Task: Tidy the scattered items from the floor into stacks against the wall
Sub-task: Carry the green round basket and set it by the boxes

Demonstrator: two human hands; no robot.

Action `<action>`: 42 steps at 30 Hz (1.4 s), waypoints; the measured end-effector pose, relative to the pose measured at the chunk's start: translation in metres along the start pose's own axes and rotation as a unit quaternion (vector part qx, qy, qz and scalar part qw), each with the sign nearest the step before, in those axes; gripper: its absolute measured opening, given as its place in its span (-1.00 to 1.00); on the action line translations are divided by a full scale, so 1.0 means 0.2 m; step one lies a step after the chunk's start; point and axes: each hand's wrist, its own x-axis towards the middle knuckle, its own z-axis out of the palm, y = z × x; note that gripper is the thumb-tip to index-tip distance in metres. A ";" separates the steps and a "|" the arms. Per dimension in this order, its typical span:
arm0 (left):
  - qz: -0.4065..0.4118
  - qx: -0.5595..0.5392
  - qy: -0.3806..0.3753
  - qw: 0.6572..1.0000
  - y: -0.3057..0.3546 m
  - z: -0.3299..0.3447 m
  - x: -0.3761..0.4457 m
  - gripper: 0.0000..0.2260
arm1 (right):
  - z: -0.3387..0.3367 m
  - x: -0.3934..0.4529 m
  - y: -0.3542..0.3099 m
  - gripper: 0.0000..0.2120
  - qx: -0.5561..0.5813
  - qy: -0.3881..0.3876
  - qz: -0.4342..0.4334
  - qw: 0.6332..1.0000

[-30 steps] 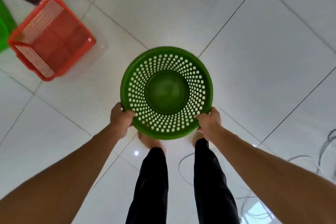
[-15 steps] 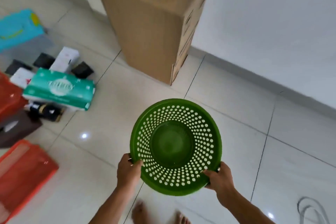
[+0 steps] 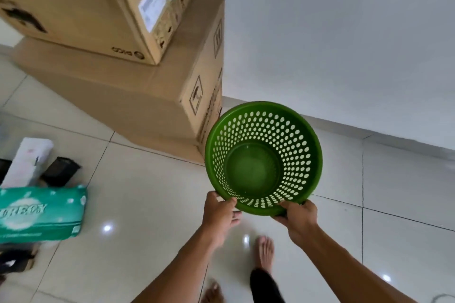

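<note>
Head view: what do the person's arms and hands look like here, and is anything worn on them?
Both forearms are bare up to the frame edge, with no sleeve showing. The left hand and right hand carry no gloves; no watch, ring or band shows. Lower down, a black trouser leg and bare feet appear.

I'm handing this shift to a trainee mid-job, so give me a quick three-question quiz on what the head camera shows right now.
1. True or false: both hands grip the round green perforated plastic basket.
2. Which sits nearest the basket? A) stacked brown cardboard boxes B) green tissue pack C) white carton
3. Fill in: the smaller cardboard box rests ___ the larger one.

Key: 1 true, left hand and right hand hold its near rim; 2 A; 3 on top of.
</note>
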 end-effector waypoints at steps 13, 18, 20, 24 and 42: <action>-0.018 -0.057 0.119 0.991 0.49 0.39 0.69 -0.77 | 0.43 0.70 -0.41 -0.69 0.002 0.015 0.092 0.996; -0.027 -0.074 0.154 0.985 0.46 0.42 0.72 -0.73 | 0.42 0.75 -0.39 -0.60 -0.024 0.023 0.098 0.995; -0.015 -0.088 0.150 0.985 0.45 0.42 0.72 -0.73 | 0.39 0.75 -0.40 -0.62 -0.039 -0.007 0.098 0.994; -0.013 -0.087 0.154 0.984 0.44 0.42 0.70 -0.74 | 0.36 0.74 -0.44 -0.64 -0.065 -0.027 0.109 0.992; -0.021 -0.058 0.135 0.989 0.46 0.27 0.74 -0.72 | 0.38 0.66 -0.46 -0.70 -0.211 -0.102 0.120 0.965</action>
